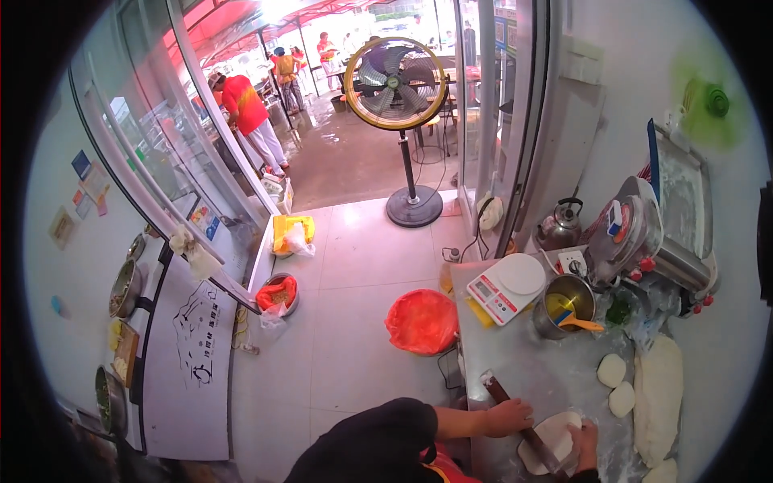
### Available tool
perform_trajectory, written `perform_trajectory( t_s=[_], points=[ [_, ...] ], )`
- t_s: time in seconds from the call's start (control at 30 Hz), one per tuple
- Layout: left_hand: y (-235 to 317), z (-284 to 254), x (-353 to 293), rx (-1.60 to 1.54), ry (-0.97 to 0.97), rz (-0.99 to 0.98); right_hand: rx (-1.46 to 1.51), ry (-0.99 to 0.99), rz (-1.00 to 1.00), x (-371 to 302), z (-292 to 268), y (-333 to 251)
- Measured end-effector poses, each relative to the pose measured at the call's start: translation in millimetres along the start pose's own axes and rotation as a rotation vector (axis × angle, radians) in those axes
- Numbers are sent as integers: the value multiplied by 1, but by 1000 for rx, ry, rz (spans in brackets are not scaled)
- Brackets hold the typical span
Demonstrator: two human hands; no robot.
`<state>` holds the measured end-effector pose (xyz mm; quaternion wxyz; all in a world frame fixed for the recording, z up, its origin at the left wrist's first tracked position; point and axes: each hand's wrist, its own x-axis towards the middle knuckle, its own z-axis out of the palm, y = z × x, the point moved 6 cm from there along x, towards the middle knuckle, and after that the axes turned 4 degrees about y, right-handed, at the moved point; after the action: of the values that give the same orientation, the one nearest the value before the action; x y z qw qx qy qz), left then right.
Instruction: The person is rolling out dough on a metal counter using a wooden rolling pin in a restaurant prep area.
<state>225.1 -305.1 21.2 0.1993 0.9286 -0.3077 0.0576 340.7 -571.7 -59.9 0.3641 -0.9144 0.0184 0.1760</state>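
A flat round of dough lies on the metal worktable in front of me, at the lower right. A brown rolling pin crosses it at a slant. My left hand is closed over the pin, just at the dough's left edge. At the right edge of the dough, my right hand pinches the rim with bent fingers. Two small dough pieces sit further right, beside a long thick slab of dough. Flour dusts the metal around them.
At the table's far side stand a white scale, a metal pot with an orange-handled brush, a kettle and a mixer-like machine. A red-lined bin stands left of the table. Beyond is a standing fan.
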Motion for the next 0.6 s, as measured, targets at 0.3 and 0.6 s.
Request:
perform_trajectory(
  t_s=[0.3,0.6],
  points=[
    [29,-5,-42,-14,33,-77,-402,71,-448,-23,51,-90],
    [-4,-17,-43,62,49,-237,-571,506,-195,-213,-8,-10]
  ],
)
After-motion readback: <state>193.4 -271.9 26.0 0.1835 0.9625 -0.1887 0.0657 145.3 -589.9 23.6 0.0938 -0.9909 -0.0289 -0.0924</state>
